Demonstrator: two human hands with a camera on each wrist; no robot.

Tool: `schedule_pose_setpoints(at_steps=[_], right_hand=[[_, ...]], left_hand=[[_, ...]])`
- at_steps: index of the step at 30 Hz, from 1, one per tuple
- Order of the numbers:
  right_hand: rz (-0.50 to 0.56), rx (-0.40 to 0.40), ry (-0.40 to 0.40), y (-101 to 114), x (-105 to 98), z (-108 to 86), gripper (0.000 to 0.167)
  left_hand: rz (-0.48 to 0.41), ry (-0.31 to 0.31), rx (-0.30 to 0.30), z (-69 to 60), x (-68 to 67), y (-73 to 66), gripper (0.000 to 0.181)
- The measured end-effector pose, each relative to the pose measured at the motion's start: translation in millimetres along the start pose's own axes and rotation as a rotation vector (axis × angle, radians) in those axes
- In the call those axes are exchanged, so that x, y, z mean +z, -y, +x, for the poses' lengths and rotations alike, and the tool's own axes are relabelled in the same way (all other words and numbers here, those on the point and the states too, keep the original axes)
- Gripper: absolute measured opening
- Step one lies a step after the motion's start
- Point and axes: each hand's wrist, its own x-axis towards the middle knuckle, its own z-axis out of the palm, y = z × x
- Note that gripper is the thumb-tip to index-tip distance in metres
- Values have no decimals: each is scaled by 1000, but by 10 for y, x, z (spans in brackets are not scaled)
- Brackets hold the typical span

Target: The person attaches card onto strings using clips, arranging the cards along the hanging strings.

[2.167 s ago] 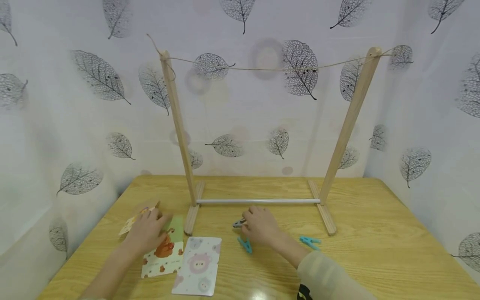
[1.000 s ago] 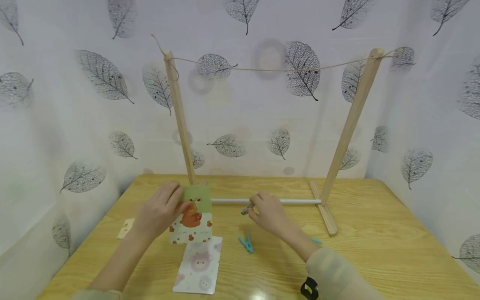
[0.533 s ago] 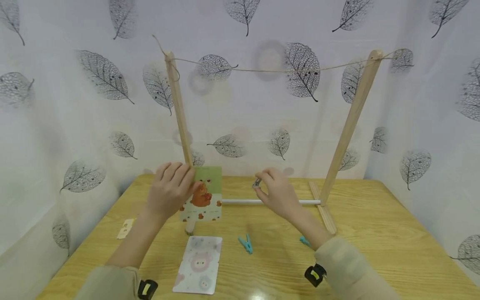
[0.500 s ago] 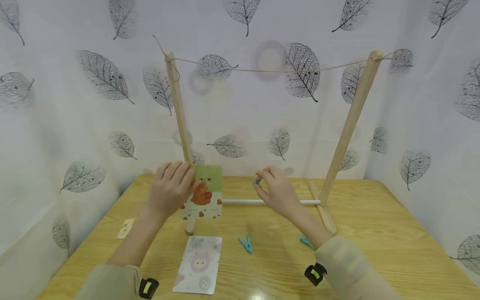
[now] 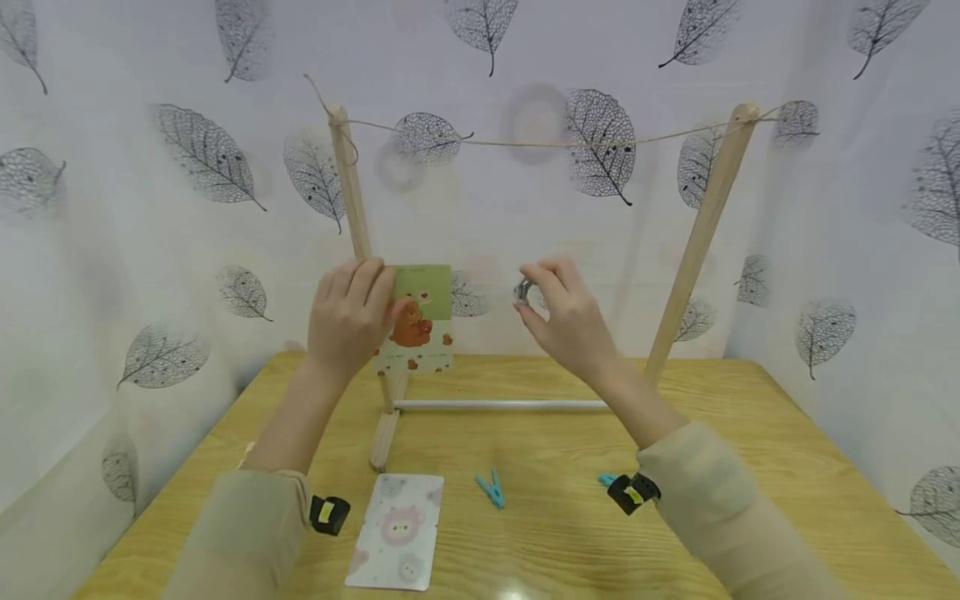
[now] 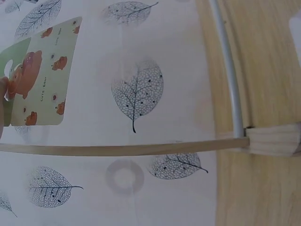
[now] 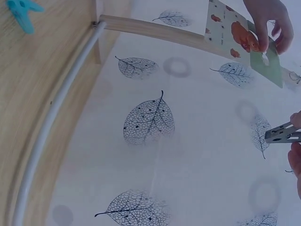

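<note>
My left hand (image 5: 351, 321) pinches a green and cream card with a brown bear (image 5: 422, 321) by its left side, held up in front of the left wooden post. In the right wrist view this card (image 7: 229, 30) hangs from the left hand's (image 7: 272, 19) thumb and fingers. My right hand (image 5: 573, 321) pinches a grey clothespin (image 5: 522, 290) between thumb and fingertips, apart from the card. The clothespin (image 7: 282, 133) points toward the left in the right wrist view. Both hands are below a string (image 5: 525, 144) tied between two wooden posts.
The left post (image 5: 349, 187) and right post (image 5: 705, 233) are joined low down by a white bar (image 5: 502, 404). On the table lie a pale card with a pink animal (image 5: 397, 533), a teal clothespin (image 5: 492, 488) and another (image 5: 607, 479) partly behind the right wrist.
Both hands have risen from table level, the left with the bear card and the right with the grey clothespin. The left hand has also shifted right.
</note>
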Motion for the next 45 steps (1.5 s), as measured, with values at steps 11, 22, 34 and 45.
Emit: schedule_pose_setpoints(at_steps=[11,22,34,45], right_hand=[[-70,-135,-67,-42,-46,244,32],[-199,-381,-102,-163,-33,516,20],[-198,-413,-179,-107,-13,882,18],[-431,-540,-169,-106,64,1244,18]], left_hand=[[5,-37,-8,218,85,94,36],[55,-27,-9,504,108,176,31],[71,-74,17,803,231,184,34],[116,-79,-4,951,332,188,37]])
